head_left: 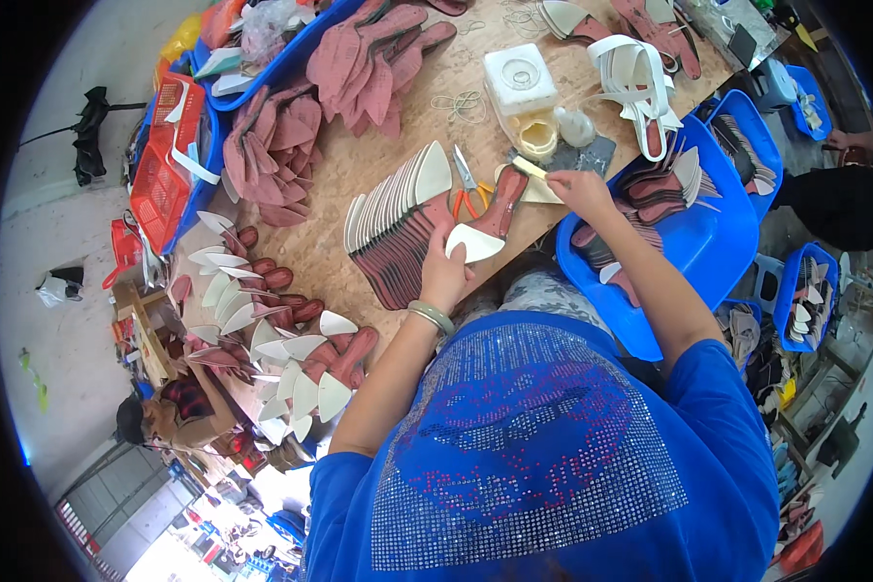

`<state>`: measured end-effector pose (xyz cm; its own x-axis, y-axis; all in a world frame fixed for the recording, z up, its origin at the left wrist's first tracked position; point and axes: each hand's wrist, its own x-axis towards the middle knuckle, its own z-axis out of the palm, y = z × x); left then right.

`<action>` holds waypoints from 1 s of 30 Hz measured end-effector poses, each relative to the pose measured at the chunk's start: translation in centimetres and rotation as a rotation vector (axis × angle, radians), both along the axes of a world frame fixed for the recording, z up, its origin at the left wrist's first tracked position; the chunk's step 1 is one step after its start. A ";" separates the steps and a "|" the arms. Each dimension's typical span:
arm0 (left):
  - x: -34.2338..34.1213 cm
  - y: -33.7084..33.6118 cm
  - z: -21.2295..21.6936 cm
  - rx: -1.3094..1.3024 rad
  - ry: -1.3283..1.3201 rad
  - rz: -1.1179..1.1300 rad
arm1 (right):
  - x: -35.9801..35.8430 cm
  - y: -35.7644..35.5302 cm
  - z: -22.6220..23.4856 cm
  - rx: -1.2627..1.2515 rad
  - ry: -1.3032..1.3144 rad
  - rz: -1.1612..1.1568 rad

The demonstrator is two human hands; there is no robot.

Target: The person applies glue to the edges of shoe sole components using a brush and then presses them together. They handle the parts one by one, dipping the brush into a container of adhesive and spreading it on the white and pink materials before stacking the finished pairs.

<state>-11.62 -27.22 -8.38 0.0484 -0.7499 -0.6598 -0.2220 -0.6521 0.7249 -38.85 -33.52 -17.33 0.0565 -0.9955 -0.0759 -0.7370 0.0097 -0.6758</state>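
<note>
My left hand (444, 274), with its bracelet at the wrist, is closed on the white-tipped end of a dark red shoe insole (502, 201) near the table's edge. In my right hand (580, 196) is a small brush (528, 166) with a pale handle. Its dark end is over or touching the insole's far end; I cannot tell which. Left of the insole stands a row of similar insoles (398, 233) with white toes. Between them lie orange-handled pliers (467, 182). An open jar of yellowish glue-like stuff (535, 136) stands just beyond the brush.
Loose red insoles (378, 63) are piled at the table's far left. White-tipped insoles (281, 359) spread along the left edge. A white foam block (520, 76) and white straps (632, 66) sit farther back. Blue bins (703, 247) with insoles stand at right. Another person (189, 398) is at left.
</note>
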 end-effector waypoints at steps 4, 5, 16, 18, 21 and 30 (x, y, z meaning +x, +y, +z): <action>1.1 -0.6 -0.6 0.066 0.053 -0.182 | -0.3 3.4 1.2 0.099 -0.083 -0.062; 1.0 -0.7 -0.2 0.070 0.043 -0.228 | -0.2 4.3 1.5 0.145 -0.136 -0.087; 2.1 -2.4 1.1 -0.230 -0.146 -0.716 | 0.5 5.7 7.8 0.746 -1.003 -0.353; 1.5 -2.7 4.0 -0.307 -0.346 -0.888 | -0.6 3.3 7.7 0.626 -0.713 -0.422; 1.1 -2.8 4.8 -0.463 -0.583 -1.017 | -1.2 0.1 4.8 -0.027 -0.093 -0.233; 1.6 -0.2 0.1 -0.270 0.017 -0.149 | 0.6 -4.8 4.4 -0.014 0.390 0.047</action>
